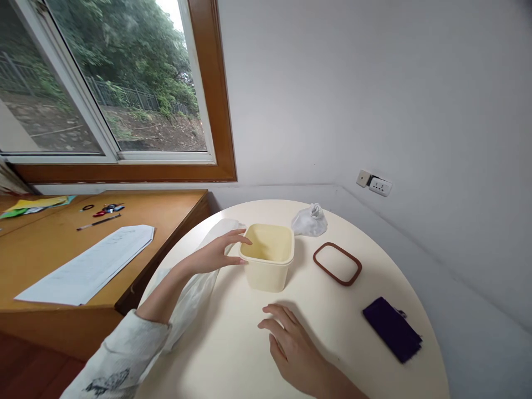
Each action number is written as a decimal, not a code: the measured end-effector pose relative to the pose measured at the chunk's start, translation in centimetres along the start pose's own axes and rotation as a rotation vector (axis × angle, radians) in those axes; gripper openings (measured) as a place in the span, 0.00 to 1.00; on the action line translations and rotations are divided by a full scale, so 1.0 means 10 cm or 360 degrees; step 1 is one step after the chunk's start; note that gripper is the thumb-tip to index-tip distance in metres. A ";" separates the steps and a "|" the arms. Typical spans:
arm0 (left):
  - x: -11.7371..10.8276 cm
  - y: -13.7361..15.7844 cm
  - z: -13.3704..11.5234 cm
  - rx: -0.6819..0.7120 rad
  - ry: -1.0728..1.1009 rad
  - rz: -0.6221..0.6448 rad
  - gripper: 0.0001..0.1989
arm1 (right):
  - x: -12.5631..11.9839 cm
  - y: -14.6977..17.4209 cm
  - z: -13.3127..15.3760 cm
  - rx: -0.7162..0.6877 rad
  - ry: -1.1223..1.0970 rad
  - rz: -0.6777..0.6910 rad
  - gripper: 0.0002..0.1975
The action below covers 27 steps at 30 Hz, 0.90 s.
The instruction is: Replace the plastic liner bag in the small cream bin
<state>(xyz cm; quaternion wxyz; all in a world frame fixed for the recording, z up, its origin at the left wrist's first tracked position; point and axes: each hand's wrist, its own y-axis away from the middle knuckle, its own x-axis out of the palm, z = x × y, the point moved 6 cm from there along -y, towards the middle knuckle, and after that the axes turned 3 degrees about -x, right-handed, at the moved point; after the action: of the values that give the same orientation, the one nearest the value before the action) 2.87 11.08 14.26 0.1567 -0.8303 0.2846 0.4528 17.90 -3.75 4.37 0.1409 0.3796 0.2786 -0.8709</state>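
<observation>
A small pale yellow plastic bin [268, 275] stands upright on the round table, its open top facing up. My left hand [218, 252] is at the bin's left rim, with fingertips over the edge and the thumb against the outer side. In front of the bin, my right hand [293, 343] hovers low over the table with loosely bent, parted fingers and nothing in them. A brown rounded rectangular ring [338, 264] lies flat to the right of the bin. Behind the bin sits a knotted white plastic bag [310, 221].
The round cream table [332, 310] carries a folded dark purple cloth [393, 328] at right and sheer white material [197, 293] under my left forearm. On the wooden desk [178, 208] at left lie paper sheets [91, 266], a pen [98, 222] and small items. A wall socket [380, 186] is behind.
</observation>
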 end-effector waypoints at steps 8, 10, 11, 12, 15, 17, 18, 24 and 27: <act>-0.02 -0.01 -0.04 0.0030 0.0026 -0.0015 0.22 | 0.00 0.01 -0.01 -0.0001 -0.0011 -0.0001 0.21; -0.02 0.00 -0.05 0.0042 0.0031 -0.0026 0.21 | 0.00 0.01 -0.01 0.0001 -0.0012 0.0012 0.21; -0.03 0.00 -0.05 0.0042 0.0033 -0.0033 0.21 | 0.01 0.01 -0.01 0.0002 -0.0013 0.0021 0.21; -0.03 0.00 -0.05 0.0040 0.0036 -0.0040 0.21 | 0.01 0.01 -0.01 0.0004 -0.0014 0.0027 0.21; -0.04 0.00 -0.04 0.0036 0.0053 -0.0056 0.20 | 0.01 0.01 -0.02 0.0013 -0.0020 0.0028 0.21; -0.04 0.00 -0.01 0.0016 0.0079 -0.0082 0.20 | 0.00 0.01 -0.02 0.0019 -0.0022 0.0022 0.21; -0.04 0.00 0.01 0.0003 0.0109 -0.0104 0.21 | 0.00 0.01 -0.02 0.0018 -0.0021 0.0020 0.21; 0.06 0.00 0.12 0.0002 0.0712 -0.0190 0.24 | 0.01 0.00 -0.01 0.0009 -0.0024 0.0027 0.21; 0.16 -0.05 0.20 -0.0036 0.1048 -0.0253 0.22 | 0.01 0.00 -0.02 0.0016 -0.0059 0.0022 0.21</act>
<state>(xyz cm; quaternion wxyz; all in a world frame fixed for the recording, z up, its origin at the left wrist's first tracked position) 2.53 11.98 11.89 0.0821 -0.9532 0.2493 0.1498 17.89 -3.66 4.18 0.1502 0.3660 0.2687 -0.8782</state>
